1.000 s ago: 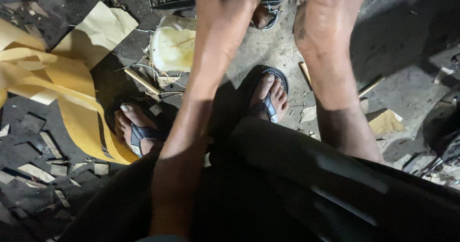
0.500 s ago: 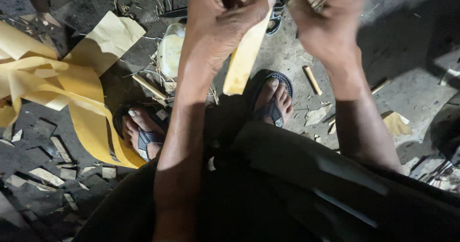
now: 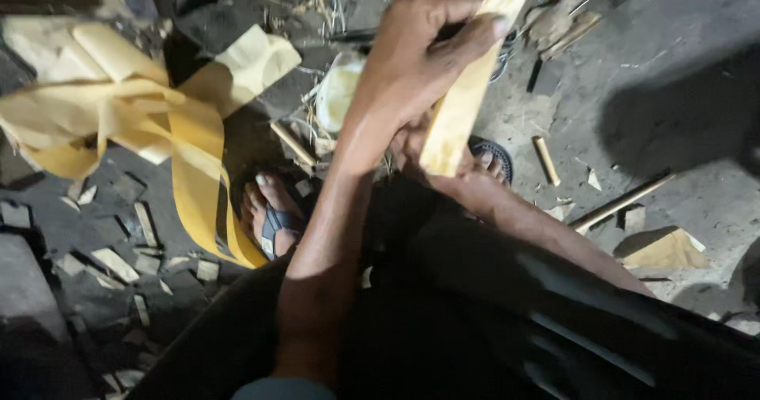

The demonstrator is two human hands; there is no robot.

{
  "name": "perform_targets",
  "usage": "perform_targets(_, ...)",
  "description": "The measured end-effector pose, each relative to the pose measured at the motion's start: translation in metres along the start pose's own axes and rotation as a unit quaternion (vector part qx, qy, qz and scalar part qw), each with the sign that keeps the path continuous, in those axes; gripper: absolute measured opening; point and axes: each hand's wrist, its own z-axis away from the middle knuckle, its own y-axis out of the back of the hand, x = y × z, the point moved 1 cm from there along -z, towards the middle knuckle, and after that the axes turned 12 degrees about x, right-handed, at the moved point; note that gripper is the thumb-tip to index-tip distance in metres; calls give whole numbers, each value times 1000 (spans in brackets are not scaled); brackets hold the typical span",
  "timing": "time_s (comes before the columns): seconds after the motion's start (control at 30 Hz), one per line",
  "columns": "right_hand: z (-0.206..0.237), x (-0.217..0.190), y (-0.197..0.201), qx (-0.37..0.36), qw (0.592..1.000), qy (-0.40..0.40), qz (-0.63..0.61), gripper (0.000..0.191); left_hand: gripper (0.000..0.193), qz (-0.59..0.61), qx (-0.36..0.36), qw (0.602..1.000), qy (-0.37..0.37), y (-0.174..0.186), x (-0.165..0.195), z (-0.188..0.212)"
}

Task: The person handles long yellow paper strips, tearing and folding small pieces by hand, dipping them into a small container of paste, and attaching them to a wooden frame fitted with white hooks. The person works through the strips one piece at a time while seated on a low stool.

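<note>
Left hand grips a pale wood strip over littered floor

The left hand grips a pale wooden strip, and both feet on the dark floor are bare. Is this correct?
Not entirely. The left hand does grip the pale wooden strip, but the feet are not bare: the head view shows a dark sandal on the left foot.

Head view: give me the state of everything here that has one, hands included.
Left hand: closed around the wooden strip, thumb on top.
Right hand: mostly hidden beneath the strip's lower end; grip cannot be told.
Wooden strip: held tilted, off the floor.
Yellow sheet material: crumpled, lying on the floor.
Wood offcuts: scattered loose on the floor.
Sandals: worn on both feet.
</note>
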Motion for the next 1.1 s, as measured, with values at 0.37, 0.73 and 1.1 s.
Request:
perform_targets(0.37,-25,29,107,330,922,-172,-110,55,38,72,-19,994,75,4,15,4)
perform_targets(0.73,-73,56,167,187,980,4,71,61,31,131,-2,982,135,3,27,5)
perform_targets(1.1,-93,99,146,309,946,92,38,30,17,260,96,950,142,-18,42,-3)
